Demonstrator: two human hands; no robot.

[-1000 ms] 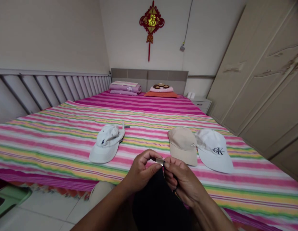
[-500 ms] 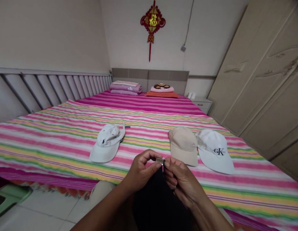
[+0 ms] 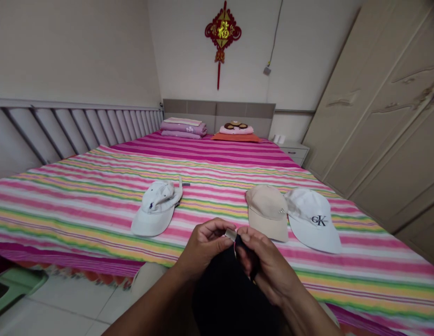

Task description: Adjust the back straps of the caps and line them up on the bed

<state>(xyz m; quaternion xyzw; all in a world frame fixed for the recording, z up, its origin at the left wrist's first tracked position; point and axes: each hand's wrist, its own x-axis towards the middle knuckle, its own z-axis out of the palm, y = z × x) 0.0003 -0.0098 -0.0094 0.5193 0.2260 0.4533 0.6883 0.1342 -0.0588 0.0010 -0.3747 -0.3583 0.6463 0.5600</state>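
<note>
The left hand pinches the metal clasp and the right hand grips the dark strap beside it, with the dark fabric item at 6 o'clock from the clasp and the beige cap at 2 o'clock on the striped sheet.

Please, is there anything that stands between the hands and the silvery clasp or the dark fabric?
Nothing visible: the left hand pinches the silvery clasp, and the right hand grips the dark fabric beside it. The beige cap lies beyond.
</note>
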